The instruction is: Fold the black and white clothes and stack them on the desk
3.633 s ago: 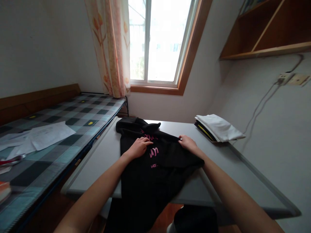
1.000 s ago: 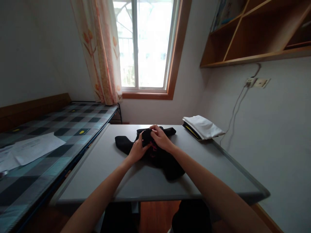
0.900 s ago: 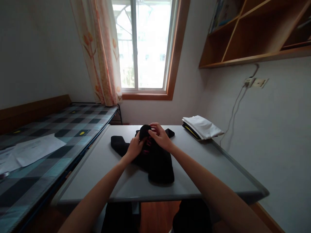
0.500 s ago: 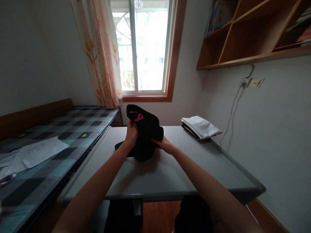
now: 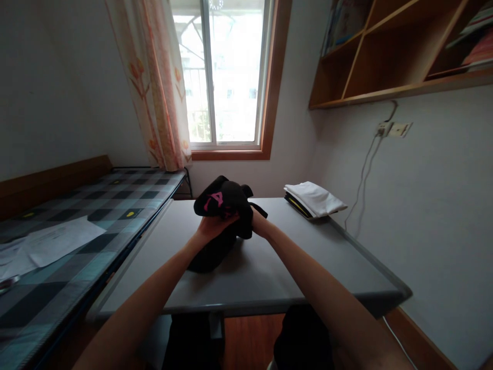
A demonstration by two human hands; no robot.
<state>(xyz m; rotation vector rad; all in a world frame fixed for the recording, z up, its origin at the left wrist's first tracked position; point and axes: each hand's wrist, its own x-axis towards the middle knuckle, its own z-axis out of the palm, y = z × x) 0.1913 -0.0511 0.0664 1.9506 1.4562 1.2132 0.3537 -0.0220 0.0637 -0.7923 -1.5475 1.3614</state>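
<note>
A bunched black garment (image 5: 231, 198) with pink print is held above the table, and its lower folds hang down to or just over the tabletop; its exact kind cannot be made out. My left hand (image 5: 215, 226) grips it from below on the left, fingers partly hidden in the cloth. On the right side, my right hand (image 5: 260, 222) is closed around the fabric, its fingertips out of sight behind the folds. A dark strip of cloth sticks out beyond this hand.
The grey-white table (image 5: 308, 257) lies before me. Folded white and black cloths (image 5: 314, 199) sit stacked at its right edge. A checked bed (image 5: 131, 205) with papers (image 5: 57, 239) stands to the left. Wooden shelves (image 5: 385, 56) hang upper right, above a socket with cords (image 5: 383, 128).
The garment has been turned and lowered, its printed part now folding over my left hand. My left hand has moved down and slightly right. The view has shifted slightly.
</note>
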